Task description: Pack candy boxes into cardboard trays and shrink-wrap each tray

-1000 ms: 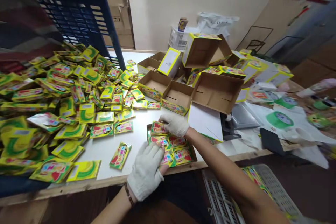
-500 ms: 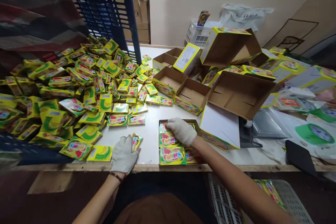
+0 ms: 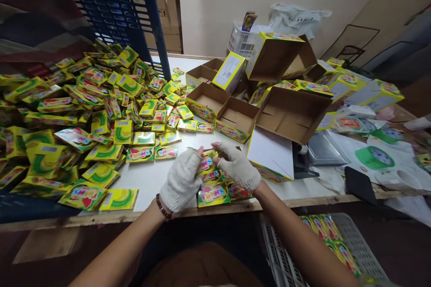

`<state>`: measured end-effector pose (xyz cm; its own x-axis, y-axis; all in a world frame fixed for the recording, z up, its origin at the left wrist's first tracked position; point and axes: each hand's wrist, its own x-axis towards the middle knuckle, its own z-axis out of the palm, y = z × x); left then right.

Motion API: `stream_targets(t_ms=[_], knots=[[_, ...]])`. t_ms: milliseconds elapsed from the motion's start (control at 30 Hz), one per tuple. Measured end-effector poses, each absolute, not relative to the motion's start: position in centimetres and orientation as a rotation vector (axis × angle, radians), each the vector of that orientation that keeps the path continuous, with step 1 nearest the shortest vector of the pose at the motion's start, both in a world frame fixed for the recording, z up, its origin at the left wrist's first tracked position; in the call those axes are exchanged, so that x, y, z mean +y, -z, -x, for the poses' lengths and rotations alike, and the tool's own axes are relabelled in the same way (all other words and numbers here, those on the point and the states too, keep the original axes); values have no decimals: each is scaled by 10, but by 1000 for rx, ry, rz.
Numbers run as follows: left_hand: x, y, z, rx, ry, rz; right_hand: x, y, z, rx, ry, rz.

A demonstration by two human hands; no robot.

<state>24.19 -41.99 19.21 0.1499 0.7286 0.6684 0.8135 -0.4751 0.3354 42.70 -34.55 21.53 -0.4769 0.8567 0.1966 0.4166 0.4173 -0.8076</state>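
Note:
My left hand (image 3: 182, 180), in a white fingerless glove, is over the left edge of a shallow open cardboard box. Its fingers are curled, with the tips at a small yellow-green "Twins" packet (image 3: 208, 158). My right hand (image 3: 239, 167), gloved alike, reaches over the box from the right, thumb and index finger apart near the same packet. Inside the box, printed packets (image 3: 213, 193) lie face up in rows near the table's front edge. The hands hide most of the box walls.
A heap of loose packets (image 3: 101, 94) spills from a blue crate (image 3: 153, 13) on the left. Open cardboard display boxes (image 3: 235, 116) stack behind and right. Green tape rolls (image 3: 373, 158) and a black phone-like object (image 3: 360, 186) lie further right. Below, a grey crate (image 3: 362, 237) holds packets.
My left hand has moved right and up from the table to the box, bringing a packet. My right hand has shifted slightly right, its fingers opening. The camera view has turned right.

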Motion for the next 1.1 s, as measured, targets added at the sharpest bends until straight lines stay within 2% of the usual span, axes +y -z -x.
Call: stream_targets(t_ms=[67, 200, 267, 333, 433, 633, 700, 767, 900, 967, 1100], knots=[[-415, -193, -250, -1527, 1230, 2319, -341, -224, -428, -2121, -989, 1081], [-420, -176, -232, -1828, 1221, 2135, -343, -210, -434, -2166, -1060, 1366], [-421, -165, -209, -2055, 1015, 2094, -348, -196, -435, -2178, -1086, 1434], [-416, -157, -184, -2259, 619, 2133, -355, -186, -434, -2202, -1041, 1441], [-399, -151, -154, -2327, 187, 2201, -360, -181, -430, -2285, -908, 1396], [-379, -156, -135, -2380, 77, 2122, -359, -191, -431, -2357, -843, 1365], [-384, -160, -142, -2366, 235, 2092, -357, -193, -429, -2228, -795, 1332], [-391, -166, -157, -2260, 609, 2116, -356, -196, -421, -2074, -807, 1309], [-400, -182, -204, -2055, 1216, 2096, -354, -204, -393, -1900, -1254, 1152], [-400, -190, -225, -2041, 1448, 2067, -350, -213, -386, -1893, -1374, 1026], [-411, -191, -247, -2121, 1701, 2051, -321, -233, -400, -2045, -1082, 1095]])
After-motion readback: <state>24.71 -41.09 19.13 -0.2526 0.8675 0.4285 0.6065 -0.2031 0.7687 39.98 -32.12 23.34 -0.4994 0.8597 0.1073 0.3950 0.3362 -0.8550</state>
